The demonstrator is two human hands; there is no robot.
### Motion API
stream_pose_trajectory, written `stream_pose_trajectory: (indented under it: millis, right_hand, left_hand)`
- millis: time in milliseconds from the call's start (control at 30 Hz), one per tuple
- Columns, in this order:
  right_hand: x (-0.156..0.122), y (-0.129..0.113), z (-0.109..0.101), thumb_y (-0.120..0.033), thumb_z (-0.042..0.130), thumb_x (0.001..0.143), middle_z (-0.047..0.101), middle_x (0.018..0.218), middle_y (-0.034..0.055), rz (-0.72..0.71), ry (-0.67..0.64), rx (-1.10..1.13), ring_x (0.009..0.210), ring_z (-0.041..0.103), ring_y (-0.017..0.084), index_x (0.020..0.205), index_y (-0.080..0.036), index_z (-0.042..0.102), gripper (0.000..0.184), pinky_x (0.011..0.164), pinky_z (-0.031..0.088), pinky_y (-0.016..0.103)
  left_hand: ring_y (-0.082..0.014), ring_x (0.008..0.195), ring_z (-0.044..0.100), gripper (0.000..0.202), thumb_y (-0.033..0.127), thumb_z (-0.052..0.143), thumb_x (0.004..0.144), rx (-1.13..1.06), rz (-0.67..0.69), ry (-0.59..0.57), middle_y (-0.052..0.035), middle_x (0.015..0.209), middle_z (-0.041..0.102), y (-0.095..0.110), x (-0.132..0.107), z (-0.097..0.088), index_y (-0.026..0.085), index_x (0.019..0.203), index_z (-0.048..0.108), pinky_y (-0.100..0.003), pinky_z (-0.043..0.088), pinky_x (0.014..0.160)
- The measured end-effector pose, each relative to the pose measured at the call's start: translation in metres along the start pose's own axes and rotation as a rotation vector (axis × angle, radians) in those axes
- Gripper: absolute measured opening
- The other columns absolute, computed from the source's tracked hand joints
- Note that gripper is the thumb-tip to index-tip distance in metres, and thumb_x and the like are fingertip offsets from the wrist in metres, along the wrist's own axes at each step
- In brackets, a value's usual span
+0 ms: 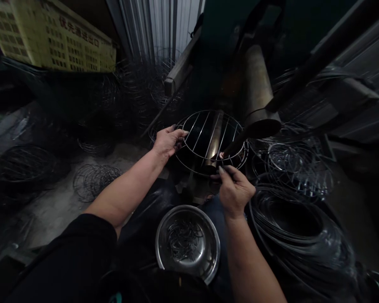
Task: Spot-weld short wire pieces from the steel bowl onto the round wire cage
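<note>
Wire frame (212, 141), round, centre of frame — left hand (168, 141) fingers curled over its left rim; right hand (234, 191) fingers pinched closed on its lower rim wire.

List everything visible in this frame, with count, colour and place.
wire grille: one, silvery, round, centre, on the machine
metal bowl: one, steel, bottom centre, holding small dark wire pieces
wire rings: a stack, dark, lower right
wire baskets: several, dark, on the floor at left
sign: one, yellowish, top left
cylinder: one, dull metal, above the grille
left hand: grips the grille's left rim
right hand: pinches the grille's near rim
</note>
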State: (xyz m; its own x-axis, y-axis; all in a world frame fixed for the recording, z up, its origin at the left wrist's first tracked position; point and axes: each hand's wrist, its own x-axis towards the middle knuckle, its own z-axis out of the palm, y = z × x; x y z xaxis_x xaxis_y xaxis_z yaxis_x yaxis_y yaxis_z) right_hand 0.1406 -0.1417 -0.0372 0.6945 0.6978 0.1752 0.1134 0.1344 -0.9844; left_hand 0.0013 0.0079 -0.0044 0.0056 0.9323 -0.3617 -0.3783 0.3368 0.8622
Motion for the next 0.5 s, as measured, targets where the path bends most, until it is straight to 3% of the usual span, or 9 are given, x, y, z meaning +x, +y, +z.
stream_pose_trajectory:
  millis: [267,500]
  right_hand:
    - [-0.0002,-0.0007,-0.0010,-0.035,0.067,0.076,0.066,0.063,0.0008,-0.057,0.007,-0.102,0.053,0.065,0.018,0.083,-0.014,0.070,0.023,0.053,0.050,0.026]
    - [0.0036,-0.0018,0.0027,-0.032,0.068,0.074,0.065,0.062,-0.0002,-0.067,0.021,-0.079,0.051,0.064,0.016,0.080,-0.014,0.070,0.019,0.050,0.047,0.025]
  left_hand:
    - [-0.0104,0.052,0.057,0.059,0.007,0.074,0.057,-0.016,-0.020,0.017,0.0018,0.064,0.061,0.0009,-0.0026,0.0014,0.012,0.113,0.055,-0.020,0.037,0.047]
    - [-0.0106,0.050,0.055,0.034,0.011,0.075,0.049,-0.013,0.000,-0.004,0.0022,0.060,0.058,-0.0014,0.0030,-0.0006,0.015,0.076,0.055,-0.020,0.036,0.045]
